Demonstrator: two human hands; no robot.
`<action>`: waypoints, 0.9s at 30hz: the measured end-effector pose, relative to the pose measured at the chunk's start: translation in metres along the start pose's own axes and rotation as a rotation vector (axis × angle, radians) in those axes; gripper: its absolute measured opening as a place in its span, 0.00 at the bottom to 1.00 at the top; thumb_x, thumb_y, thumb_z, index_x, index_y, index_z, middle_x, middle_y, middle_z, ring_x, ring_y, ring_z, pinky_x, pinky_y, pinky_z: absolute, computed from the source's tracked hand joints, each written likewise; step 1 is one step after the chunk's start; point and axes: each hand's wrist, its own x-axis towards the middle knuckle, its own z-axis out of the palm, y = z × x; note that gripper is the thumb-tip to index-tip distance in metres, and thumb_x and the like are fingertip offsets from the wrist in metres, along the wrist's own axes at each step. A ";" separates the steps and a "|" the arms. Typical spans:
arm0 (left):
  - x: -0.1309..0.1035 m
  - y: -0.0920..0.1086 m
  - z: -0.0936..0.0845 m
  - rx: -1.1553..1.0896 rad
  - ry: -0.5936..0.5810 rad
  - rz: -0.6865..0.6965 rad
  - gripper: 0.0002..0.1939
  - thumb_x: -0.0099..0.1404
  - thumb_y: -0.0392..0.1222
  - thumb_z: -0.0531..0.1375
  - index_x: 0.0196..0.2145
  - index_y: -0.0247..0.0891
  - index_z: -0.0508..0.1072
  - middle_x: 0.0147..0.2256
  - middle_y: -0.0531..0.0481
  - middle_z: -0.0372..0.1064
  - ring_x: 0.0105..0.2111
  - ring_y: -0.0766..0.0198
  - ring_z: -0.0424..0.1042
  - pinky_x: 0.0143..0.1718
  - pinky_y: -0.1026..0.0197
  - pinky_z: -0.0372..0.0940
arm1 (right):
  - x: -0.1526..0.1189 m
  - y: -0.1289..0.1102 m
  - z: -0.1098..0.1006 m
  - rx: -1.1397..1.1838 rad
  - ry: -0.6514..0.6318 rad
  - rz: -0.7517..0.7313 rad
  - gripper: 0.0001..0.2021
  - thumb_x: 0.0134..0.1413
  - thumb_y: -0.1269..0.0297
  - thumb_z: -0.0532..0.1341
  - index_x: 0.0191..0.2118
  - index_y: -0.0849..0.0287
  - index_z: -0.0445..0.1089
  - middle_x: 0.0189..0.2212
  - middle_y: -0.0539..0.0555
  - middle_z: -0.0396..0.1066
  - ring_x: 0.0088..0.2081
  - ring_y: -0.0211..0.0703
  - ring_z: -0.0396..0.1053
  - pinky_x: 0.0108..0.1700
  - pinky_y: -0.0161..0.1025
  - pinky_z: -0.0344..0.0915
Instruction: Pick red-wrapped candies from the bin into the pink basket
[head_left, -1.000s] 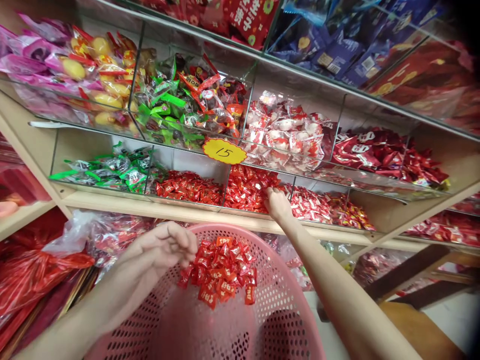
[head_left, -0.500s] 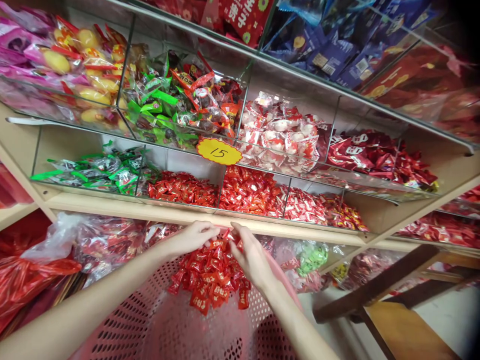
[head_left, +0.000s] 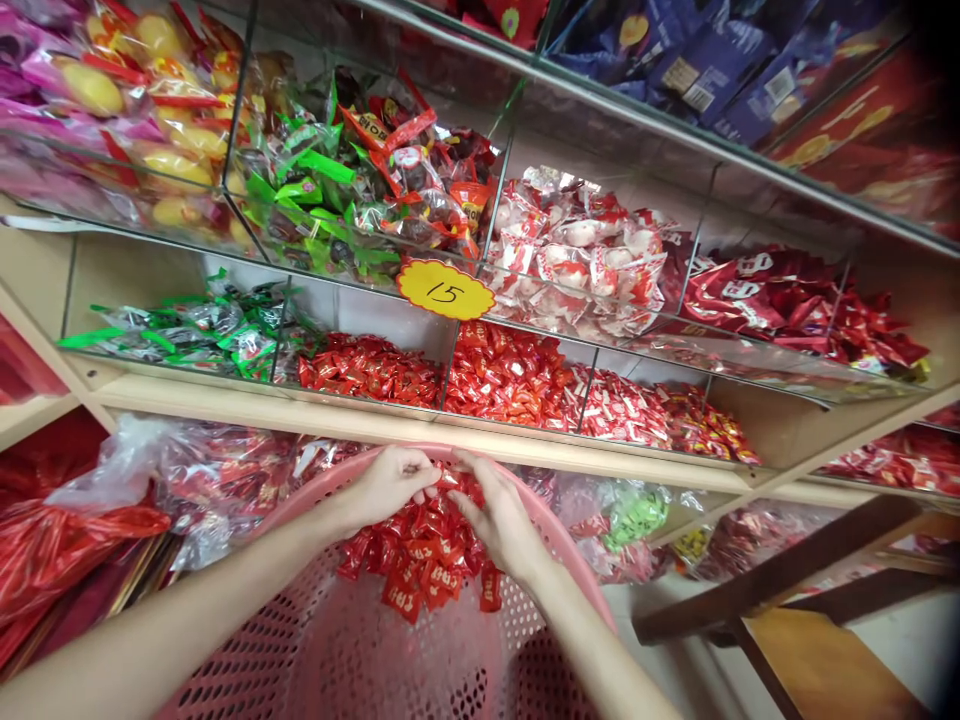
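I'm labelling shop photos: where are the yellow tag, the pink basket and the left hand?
Yellow tag (head_left: 447, 290): head view, its middle.
Pink basket (head_left: 401, 655): head view, bare inner bottom.
Left hand (head_left: 390, 488): head view, its back.

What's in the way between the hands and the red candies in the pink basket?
Nothing that I can see. The left hand and right hand are right at the red candies. The part of the pink basket's rim that shows curves behind and beside them, not in between.
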 end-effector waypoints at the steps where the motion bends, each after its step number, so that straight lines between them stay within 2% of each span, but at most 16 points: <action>1: 0.000 0.001 0.001 -0.003 0.013 0.009 0.15 0.60 0.47 0.54 0.23 0.33 0.69 0.22 0.52 0.68 0.23 0.68 0.66 0.26 0.66 0.59 | 0.001 0.001 0.000 0.014 0.010 -0.002 0.22 0.55 0.72 0.54 0.56 0.54 0.55 0.49 0.55 0.65 0.51 0.42 0.63 0.53 0.42 0.60; 7: 0.000 -0.002 0.002 0.013 0.049 -0.028 0.15 0.59 0.47 0.54 0.24 0.32 0.69 0.24 0.49 0.70 0.23 0.68 0.66 0.26 0.65 0.60 | -0.001 0.006 -0.006 -0.001 0.027 -0.010 0.23 0.54 0.69 0.56 0.56 0.54 0.55 0.47 0.55 0.66 0.49 0.42 0.64 0.52 0.42 0.61; 14: 0.009 -0.005 -0.004 0.095 0.022 -0.071 0.17 0.59 0.50 0.52 0.22 0.33 0.67 0.20 0.50 0.67 0.18 0.69 0.63 0.19 0.67 0.55 | 0.000 0.015 -0.020 -0.015 0.230 0.186 0.15 0.57 0.66 0.53 0.50 0.59 0.62 0.36 0.54 0.70 0.34 0.39 0.69 0.39 0.36 0.66; 21: 0.030 -0.003 0.011 0.308 -0.016 -0.108 0.17 0.57 0.47 0.50 0.17 0.36 0.63 0.14 0.54 0.60 0.15 0.69 0.57 0.19 0.66 0.50 | 0.002 0.019 -0.021 -0.083 0.226 0.207 0.11 0.56 0.67 0.52 0.43 0.60 0.66 0.35 0.55 0.72 0.36 0.42 0.70 0.38 0.36 0.64; 25: 0.034 -0.008 0.021 0.496 0.090 -0.025 0.16 0.57 0.44 0.50 0.15 0.36 0.58 0.14 0.56 0.54 0.17 0.69 0.54 0.20 0.66 0.45 | 0.003 0.016 -0.021 -0.083 0.212 0.221 0.10 0.56 0.67 0.52 0.42 0.59 0.67 0.31 0.53 0.73 0.33 0.41 0.70 0.37 0.35 0.64; 27: 0.035 -0.010 0.023 0.577 0.146 0.007 0.16 0.57 0.45 0.51 0.15 0.36 0.56 0.14 0.57 0.51 0.17 0.70 0.52 0.21 0.65 0.43 | 0.004 0.013 -0.023 -0.108 0.218 0.230 0.11 0.56 0.67 0.51 0.42 0.59 0.67 0.33 0.53 0.73 0.33 0.41 0.70 0.37 0.35 0.64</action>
